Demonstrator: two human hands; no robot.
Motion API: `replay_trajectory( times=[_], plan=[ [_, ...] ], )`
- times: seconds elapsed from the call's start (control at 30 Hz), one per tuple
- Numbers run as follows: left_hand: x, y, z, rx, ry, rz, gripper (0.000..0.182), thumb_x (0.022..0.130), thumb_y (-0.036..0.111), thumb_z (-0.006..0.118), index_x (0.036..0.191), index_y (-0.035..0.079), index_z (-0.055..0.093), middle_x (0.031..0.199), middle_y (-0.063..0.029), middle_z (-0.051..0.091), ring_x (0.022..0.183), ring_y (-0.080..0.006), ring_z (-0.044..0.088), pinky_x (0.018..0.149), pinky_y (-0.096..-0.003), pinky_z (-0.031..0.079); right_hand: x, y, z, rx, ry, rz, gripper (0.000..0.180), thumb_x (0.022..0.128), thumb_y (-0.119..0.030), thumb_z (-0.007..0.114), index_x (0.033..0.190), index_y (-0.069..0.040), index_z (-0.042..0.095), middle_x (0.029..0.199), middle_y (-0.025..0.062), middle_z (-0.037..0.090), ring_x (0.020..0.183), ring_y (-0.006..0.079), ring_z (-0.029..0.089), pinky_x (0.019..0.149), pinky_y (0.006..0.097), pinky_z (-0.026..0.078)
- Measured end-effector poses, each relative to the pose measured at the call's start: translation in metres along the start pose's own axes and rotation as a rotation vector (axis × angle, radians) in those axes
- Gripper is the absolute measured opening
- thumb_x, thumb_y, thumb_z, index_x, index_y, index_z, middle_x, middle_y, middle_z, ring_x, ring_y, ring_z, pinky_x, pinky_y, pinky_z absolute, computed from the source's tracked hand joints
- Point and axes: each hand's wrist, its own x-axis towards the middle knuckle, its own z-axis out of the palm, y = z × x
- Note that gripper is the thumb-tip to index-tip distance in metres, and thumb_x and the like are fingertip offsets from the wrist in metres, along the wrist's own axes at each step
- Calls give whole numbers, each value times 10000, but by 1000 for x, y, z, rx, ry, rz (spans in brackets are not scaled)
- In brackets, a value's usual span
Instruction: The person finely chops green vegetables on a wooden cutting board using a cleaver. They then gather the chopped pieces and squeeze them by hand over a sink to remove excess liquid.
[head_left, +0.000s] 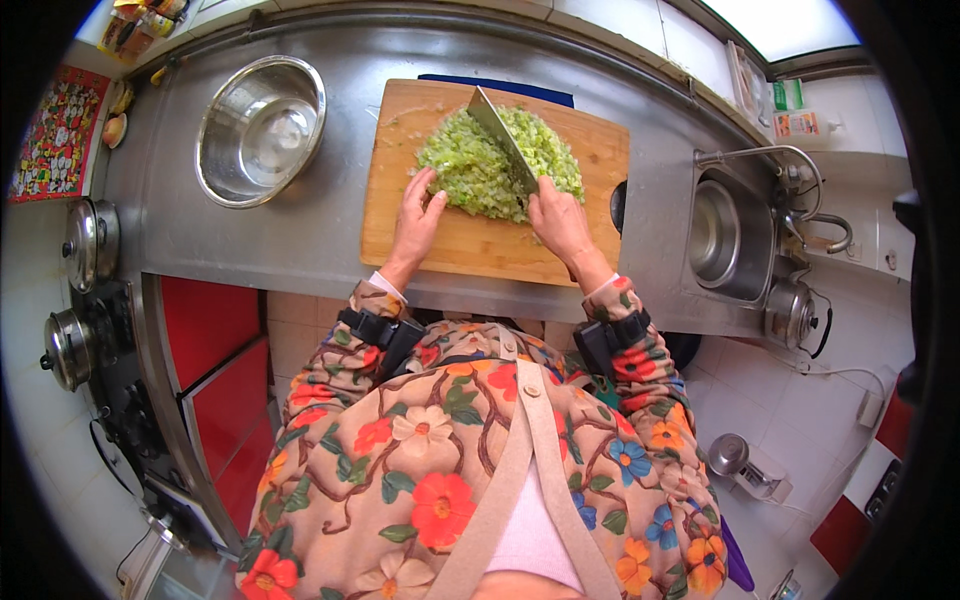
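Observation:
A broad heap of finely chopped pale green vegetable (472, 165) covers the middle of a wooden cutting board (480, 251). My right hand (561, 225) grips a cleaver (501, 135) by its handle, which the fingers hide. The blade lies across the heap on a slant, its tip pointing away from me. At the heap's near left edge rests my left hand (420, 217), fingers apart, with nothing held in it. Its fingertips are beside or touching the chopped pieces; I cannot tell which.
A steel bowl (261, 131) stands left of the board on the metal counter (341, 150). Dark blue material (499, 88) shows behind the board. To the right is a sink (739, 283) with a faucet (776, 152) and a kettle (789, 311). Lidded pots (91, 244) stand at far left.

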Motion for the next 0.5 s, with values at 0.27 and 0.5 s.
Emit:
replay_trajectory(
  times=[0.27, 0.5],
  plan=[
    [1, -4, 2, 134, 49, 74, 488, 905, 177, 582, 1322, -44, 456, 1414, -202, 408, 1337, -306, 359, 1104, -371, 282, 2, -18, 6, -21, -15, 16, 139, 897, -137, 487, 969, -27, 441, 634, 244, 600, 629, 445, 612, 584, 532, 478],
    [1, -10, 1, 90, 28, 77, 527, 898, 188, 595, 1344, -39, 431, 1436, -203, 381, 1358, -308, 330, 1119, -370, 258, 4, -24, 10, 15, -42, 37, 144, 901, -153, 506, 936, -23, 456, 668, 251, 614, 652, 459, 608, 607, 544, 476]
  ],
)
